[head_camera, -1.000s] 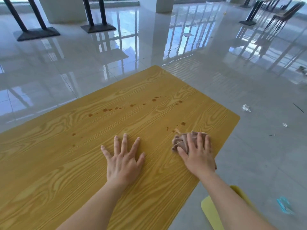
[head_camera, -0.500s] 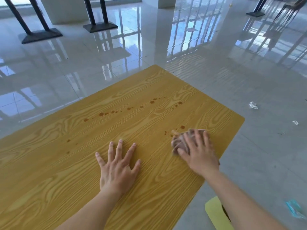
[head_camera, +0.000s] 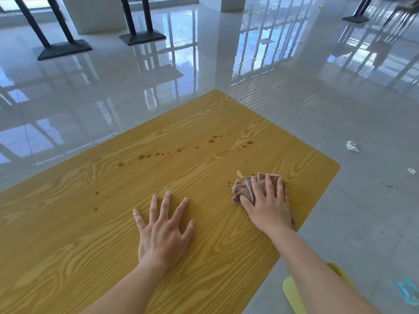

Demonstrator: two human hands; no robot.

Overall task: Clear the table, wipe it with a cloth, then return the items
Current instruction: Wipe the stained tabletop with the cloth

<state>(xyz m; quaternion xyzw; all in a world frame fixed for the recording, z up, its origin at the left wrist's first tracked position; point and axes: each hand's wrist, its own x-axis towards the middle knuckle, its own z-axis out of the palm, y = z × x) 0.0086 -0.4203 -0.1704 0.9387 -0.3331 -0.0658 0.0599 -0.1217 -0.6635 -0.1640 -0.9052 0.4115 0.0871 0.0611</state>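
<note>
The right hand (head_camera: 269,207) has pushed the cloth (head_camera: 243,189) a little to the left, over one brown drop.

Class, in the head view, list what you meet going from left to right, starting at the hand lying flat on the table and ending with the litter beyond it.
left hand flat on the table → cloth pressed under the right hand → crumpled white paper → smaller white scrap, both off the table.

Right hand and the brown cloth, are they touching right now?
Touching. The head view shows the right hand lying on top of the crumpled cloth, fingers spread across it, pressing it against the wooden table.
</note>
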